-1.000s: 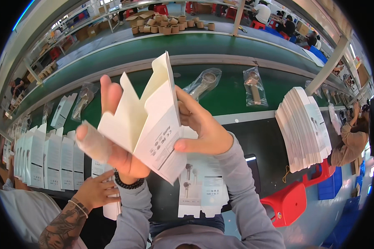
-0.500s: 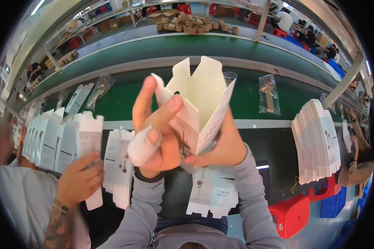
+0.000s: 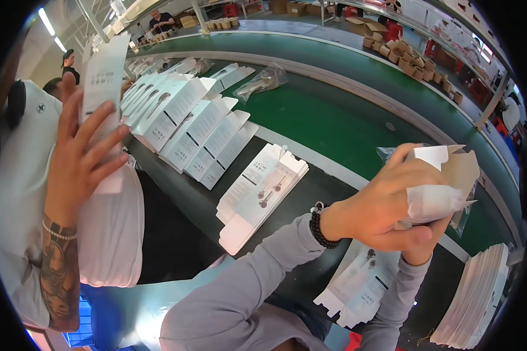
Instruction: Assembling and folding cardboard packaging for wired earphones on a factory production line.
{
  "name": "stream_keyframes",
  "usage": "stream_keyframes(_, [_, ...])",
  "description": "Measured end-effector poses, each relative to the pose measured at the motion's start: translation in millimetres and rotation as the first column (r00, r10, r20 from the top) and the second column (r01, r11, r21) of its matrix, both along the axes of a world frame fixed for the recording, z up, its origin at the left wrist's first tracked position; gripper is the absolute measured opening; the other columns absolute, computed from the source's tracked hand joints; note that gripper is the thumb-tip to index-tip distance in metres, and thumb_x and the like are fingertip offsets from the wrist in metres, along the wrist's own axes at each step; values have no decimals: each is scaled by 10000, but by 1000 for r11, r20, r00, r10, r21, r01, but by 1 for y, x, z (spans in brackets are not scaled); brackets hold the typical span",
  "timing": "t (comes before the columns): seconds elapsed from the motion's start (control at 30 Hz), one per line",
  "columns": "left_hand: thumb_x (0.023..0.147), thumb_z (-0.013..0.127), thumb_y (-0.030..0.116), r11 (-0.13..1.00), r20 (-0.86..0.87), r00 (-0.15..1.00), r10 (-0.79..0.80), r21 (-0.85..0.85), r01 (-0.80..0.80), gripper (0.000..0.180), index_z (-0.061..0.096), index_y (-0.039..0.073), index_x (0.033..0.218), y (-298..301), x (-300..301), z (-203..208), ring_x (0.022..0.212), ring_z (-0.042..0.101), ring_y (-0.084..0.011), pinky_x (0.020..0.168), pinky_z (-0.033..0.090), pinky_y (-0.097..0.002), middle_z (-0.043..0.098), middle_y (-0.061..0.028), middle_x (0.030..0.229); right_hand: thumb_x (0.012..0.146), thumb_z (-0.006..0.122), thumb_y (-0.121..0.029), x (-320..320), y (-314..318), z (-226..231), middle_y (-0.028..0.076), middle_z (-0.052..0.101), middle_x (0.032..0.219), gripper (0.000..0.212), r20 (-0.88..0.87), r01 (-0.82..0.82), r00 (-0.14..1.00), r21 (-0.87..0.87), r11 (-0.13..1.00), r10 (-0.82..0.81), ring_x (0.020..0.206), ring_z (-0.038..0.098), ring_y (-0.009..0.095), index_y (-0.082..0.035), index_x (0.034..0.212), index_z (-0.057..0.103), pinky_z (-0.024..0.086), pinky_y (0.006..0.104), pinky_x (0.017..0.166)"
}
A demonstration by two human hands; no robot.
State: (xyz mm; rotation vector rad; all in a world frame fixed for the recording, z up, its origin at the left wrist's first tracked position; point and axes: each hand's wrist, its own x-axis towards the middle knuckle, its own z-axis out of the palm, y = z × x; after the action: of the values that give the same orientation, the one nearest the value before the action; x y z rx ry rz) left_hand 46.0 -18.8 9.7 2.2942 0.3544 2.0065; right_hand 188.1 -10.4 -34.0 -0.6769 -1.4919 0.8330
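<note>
Held thing: a small white folded cardboard carton with raised top flaps (image 3: 442, 181), up at the right of the view, above the dark worktop's far edge where it meets the green belt.
Left hand (image 3: 386, 207): fingers wrapped over the carton's near side, thumb beneath, pressing it; a black bead bracelet (image 3: 318, 225) sits at the wrist.
Right hand (image 3: 421, 248): mostly hidden under the left hand and the carton; it touches the carton from below, but how its fingers close I cannot tell.
Co-worker's hand (image 3: 79, 161): a neighbour at the left holds one flat white printed carton blank (image 3: 102, 93) upright, fingers spread over it.
Counts: one loose pile of flat blanks (image 3: 260, 190) mid-worktop; one fanned row of blanks (image 3: 184, 120) farther left, too overlapped to count; one upright stack (image 3: 477, 298) at the lower right; one more pile (image 3: 360, 284) beneath the forearms.
Edges: the dark worktop (image 3: 196, 196) ends at a pale strip beside the green conveyor belt (image 3: 334, 120).
Open room: bare belt surface ahead of the hands; one clear plastic bag (image 3: 263, 82) lies on it farther off.
</note>
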Motion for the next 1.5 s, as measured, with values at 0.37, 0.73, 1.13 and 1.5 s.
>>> stream_keyframes(0.37, [770,659,337,998,209,977,54,33,-62,580,499,1,1215,9,5,1,962,502,-249,906,328,-448,588,-77,920,600,838,-200,8,4,1,108,499,1155,819,381,85,892,390,917,-245,1016,538,224,-35,1269,397,429,350,855])
stream_keyframes(0.73, [783,666,247,997,183,983,9,75,-23,565,435,25,1249,9,-8,13,1004,491,-318,850,412,-408,509,-151,1078,664,773,-296,3,7,26,161,397,1298,806,447,32,851,480,876,-276,1154,415,313,-19,1302,366,356,417,929])
stream_keyframes(1.13, [689,666,151,999,122,992,43,1,-43,439,590,14,1099,14,7,11,893,543,-303,812,422,-388,603,-133,1048,908,433,-500,6,-12,32,217,423,1310,725,-3,79,997,283,956,-81,1149,479,275,18,1379,245,375,377,960])
stream_keyframes(1.5, [654,585,0,994,28,994,106,-6,-106,315,619,-8,967,16,7,7,805,537,-270,698,438,-351,608,-105,882,956,372,-412,8,-4,36,246,476,1264,562,-20,36,999,225,974,-33,1143,490,289,14,1324,381,363,384,969])
